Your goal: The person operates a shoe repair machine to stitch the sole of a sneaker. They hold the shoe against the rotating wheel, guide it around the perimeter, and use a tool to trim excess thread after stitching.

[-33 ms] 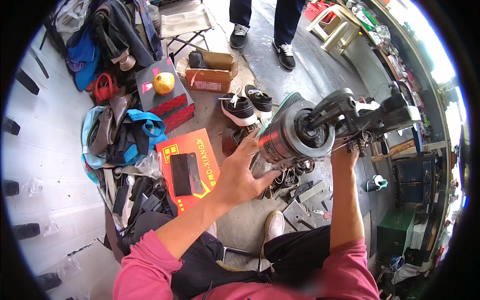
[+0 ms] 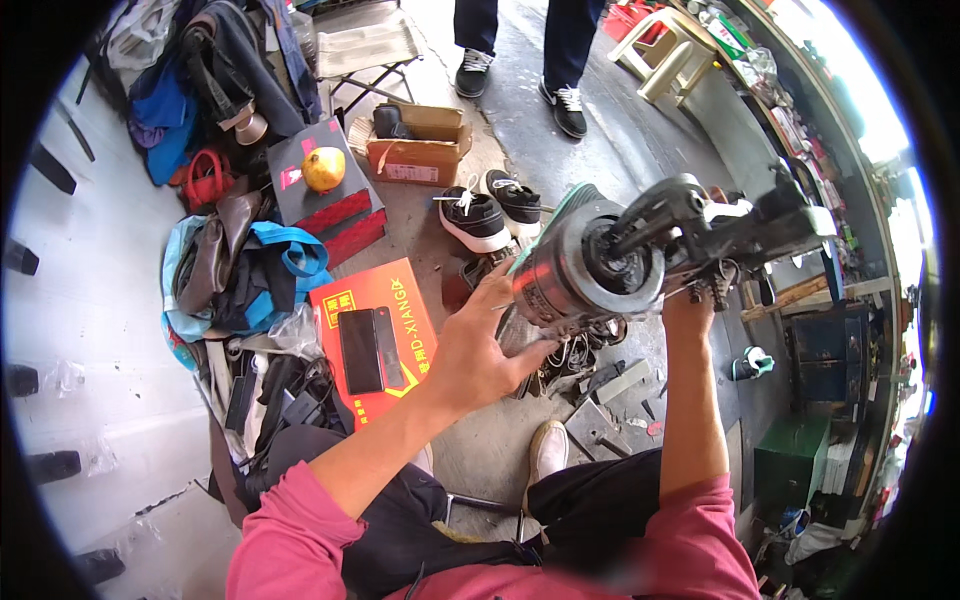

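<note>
A dark metal shoe-stitching machine [image 2: 545,285], with a thick round cylinder and a black arm at its head, stands before me. My left hand [image 2: 468,355] is closed at the cylinder's left side, thumb below and fingers above. Between them shows the grey upper of a shoe [image 2: 514,332]; its teal sole edge sticks out behind the cylinder. The machine covers the rest of that shoe. My right hand [image 2: 690,312] reaches up behind the machine's head, at its right-hand mechanism. Its fingers are mostly hidden there, so what they grip does not show.
A phone [image 2: 361,350] lies on an orange box [image 2: 410,300] at left. A yellow fruit [image 2: 323,169] sits on a dark shoebox [image 2: 283,200]. Black sneakers [image 2: 472,220], an open carton [image 2: 420,165] and a standing person's legs [image 2: 572,50] are farther off. A green box [image 2: 790,450] stands right.
</note>
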The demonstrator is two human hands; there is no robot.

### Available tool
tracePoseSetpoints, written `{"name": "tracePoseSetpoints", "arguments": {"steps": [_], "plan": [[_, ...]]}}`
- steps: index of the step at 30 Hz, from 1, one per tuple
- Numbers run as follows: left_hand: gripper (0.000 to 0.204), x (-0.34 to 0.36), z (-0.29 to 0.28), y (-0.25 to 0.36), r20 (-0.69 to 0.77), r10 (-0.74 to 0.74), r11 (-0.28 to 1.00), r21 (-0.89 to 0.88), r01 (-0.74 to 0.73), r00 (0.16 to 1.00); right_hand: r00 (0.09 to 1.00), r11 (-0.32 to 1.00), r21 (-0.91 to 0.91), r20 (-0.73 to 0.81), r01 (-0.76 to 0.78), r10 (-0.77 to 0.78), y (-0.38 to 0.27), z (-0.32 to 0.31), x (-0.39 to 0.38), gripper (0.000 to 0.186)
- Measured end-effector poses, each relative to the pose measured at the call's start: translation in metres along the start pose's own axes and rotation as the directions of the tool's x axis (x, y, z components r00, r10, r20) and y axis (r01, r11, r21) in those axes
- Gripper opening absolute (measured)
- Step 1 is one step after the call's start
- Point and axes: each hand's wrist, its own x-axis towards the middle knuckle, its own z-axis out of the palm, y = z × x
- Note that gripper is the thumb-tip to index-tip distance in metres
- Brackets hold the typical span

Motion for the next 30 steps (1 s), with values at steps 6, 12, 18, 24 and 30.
{"name": "tracePoseSetpoints", "arguments": {"steps": [6, 12, 18, 24, 30], "plan": [[0.077, 0.001, 0.002, 0.003, 0.018, -0.017, 1.000, -0.012, 0.017, 1.000, 0.820, 0.289, -0.775, 0.475, 0.561, -0.318, -0.009, 0.031, -0.019, 0.024], [0.070, 0.001, 0.003, 0.001, 0.007, -0.012, 1.000, -0.001, 0.012, 1.000, 0.688, 0.304, -0.622, 0.693, 0.722, -0.216, -0.057, 0.079, -0.034, 0.024], [0.050, 0.000, 0.007, 0.004, -0.043, 0.056, 0.998, 0.006, -0.055, 0.998, 0.742, 0.478, -0.708, 0.651, 0.520, 0.159, -0.095, 0.089, -0.042, 0.020], [0.061, -0.015, 0.007, 0.002, -0.123, 0.048, 0.999, -0.011, -0.049, 0.991, 0.717, 0.430, -0.583, 0.634, 0.689, -0.290, -0.143, 0.092, -0.067, 0.024], [0.061, -0.026, 0.012, -0.005, -0.178, 0.075, 0.997, 0.016, -0.074, 0.981, 0.756, 0.684, -0.466, 0.625, 0.561, -0.195, -0.200, 0.091, -0.099, 0.051]]}}
